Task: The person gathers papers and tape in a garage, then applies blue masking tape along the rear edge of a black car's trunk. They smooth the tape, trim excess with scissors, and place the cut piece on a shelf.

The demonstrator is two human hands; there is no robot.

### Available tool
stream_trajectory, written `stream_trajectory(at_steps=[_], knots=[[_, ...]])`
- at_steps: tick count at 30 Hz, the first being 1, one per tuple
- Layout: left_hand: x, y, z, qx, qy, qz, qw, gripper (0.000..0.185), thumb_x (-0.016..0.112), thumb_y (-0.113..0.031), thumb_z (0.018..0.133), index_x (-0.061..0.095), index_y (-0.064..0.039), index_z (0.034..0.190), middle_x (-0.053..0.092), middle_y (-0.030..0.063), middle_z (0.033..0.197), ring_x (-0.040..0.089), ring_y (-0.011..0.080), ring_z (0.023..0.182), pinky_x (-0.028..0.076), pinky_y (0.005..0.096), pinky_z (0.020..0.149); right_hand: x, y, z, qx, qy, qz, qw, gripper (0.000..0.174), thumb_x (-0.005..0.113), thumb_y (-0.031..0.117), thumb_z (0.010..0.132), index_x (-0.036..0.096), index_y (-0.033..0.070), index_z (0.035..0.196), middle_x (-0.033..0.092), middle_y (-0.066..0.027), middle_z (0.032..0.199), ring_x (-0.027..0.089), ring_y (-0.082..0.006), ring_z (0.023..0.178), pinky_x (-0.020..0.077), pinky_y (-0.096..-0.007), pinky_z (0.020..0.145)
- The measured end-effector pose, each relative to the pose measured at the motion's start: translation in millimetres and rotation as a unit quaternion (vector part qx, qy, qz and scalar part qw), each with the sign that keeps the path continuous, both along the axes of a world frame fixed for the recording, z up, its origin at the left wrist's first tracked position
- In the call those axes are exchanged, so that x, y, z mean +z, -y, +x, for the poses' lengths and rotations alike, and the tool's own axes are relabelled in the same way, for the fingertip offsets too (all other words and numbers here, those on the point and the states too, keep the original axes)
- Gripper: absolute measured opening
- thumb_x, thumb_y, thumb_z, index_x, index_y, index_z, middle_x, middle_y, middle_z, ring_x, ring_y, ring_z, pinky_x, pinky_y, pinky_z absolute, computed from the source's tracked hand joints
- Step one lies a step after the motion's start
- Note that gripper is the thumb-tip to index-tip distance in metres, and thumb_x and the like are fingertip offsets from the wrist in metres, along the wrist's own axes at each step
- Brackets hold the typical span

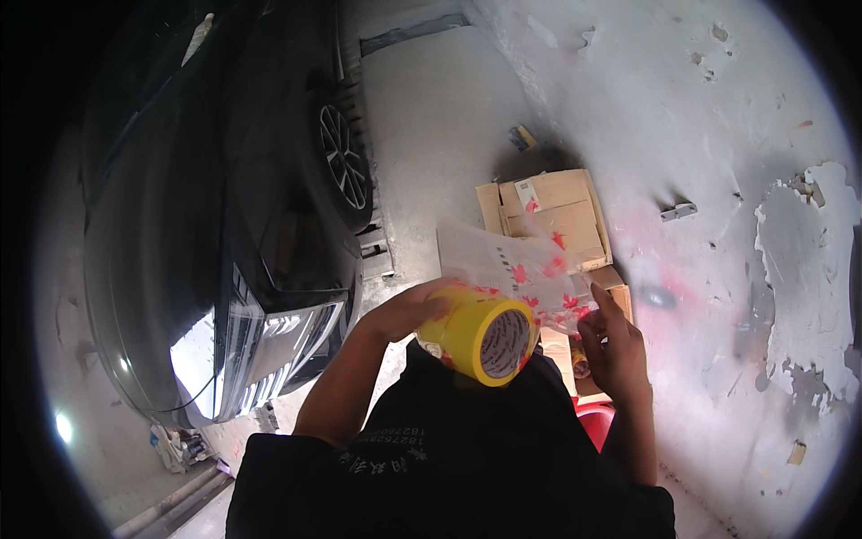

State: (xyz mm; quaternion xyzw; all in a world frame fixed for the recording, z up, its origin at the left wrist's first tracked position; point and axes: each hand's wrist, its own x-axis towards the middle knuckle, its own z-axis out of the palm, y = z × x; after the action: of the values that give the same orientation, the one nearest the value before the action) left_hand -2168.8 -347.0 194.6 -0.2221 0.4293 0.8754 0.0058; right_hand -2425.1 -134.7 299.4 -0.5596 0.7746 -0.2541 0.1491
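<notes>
A stack of yellow adhesive tape rolls (465,330), partly in clear wrap with red maple leaves, is held by my left hand (414,310) from its left side, in front of my dark shirt. My right hand (609,337) pinches the edge of the clear printed plastic wrapper (532,269), which spreads from the rolls across to it. The nearest roll shows its printed cardboard core. My left fingertips are partly hidden behind the rolls.
Beyond the wrapper lies a cardboard box (555,219). An open carton (619,296) with a tape roll (580,367) in it stands below, beside a red container (596,424). A dark car (269,202) is on the left; a wall with peeling paint (727,236) is on the right.
</notes>
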Motion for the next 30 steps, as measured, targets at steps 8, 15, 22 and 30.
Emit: stream_trajectory(at_steps=[8,15,22,30], knots=[[30.0,-3.4,4.7,-0.017,0.115,-0.099,0.988,0.060,0.065,-0.032,0.095,0.043,0.002,0.139,0.056,0.0131,0.129,0.054,0.0188,0.119,0.044,0.0327,0.103,27.7,-1.0,24.8,-0.044,-0.009,-0.169,0.985,0.063,0.065,-0.001,0.084,0.039,-0.007,0.141,0.064,-0.0175,0.088,0.066,-0.0270,0.074,0.0555,-0.0356,0.067],[39.1,-11.6,0.3,-0.013,0.156,-0.172,0.973,0.065,0.069,-0.045,0.089,0.051,0.002,0.130,0.062,0.0121,0.119,0.059,0.0181,0.108,0.047,0.0314,0.094,15.8,53.3,85.1,0.014,0.161,-0.024,0.987,0.065,0.059,0.009,0.091,0.026,-0.009,0.145,0.066,-0.0213,0.087,0.067,-0.0407,0.071,0.0549,-0.0453,0.064],[60.0,10.0,5.8,-0.124,0.223,-0.331,0.909,0.081,0.075,-0.061,0.075,0.058,0.005,0.119,0.066,0.0148,0.107,0.063,0.0221,0.099,0.049,0.0329,0.089,-4.5,59.6,92.7,-0.004,0.222,-0.075,0.972,0.061,0.053,0.004,0.094,0.023,-0.009,0.146,0.062,-0.0253,0.084,0.065,-0.0412,0.070,0.0525,-0.0467,0.065],[84.1,4.5,-20.8,-0.200,0.171,-0.467,0.845,0.091,0.075,-0.067,0.066,0.057,0.000,0.125,0.058,0.0199,0.121,0.060,0.0341,0.111,0.049,0.0406,0.094,-17.4,66.4,93.5,0.027,0.245,-0.091,0.965,0.060,0.049,0.003,0.095,0.021,-0.007,0.147,0.058,-0.0203,0.078,0.061,-0.0375,0.066,0.0490,-0.0443,0.063]])
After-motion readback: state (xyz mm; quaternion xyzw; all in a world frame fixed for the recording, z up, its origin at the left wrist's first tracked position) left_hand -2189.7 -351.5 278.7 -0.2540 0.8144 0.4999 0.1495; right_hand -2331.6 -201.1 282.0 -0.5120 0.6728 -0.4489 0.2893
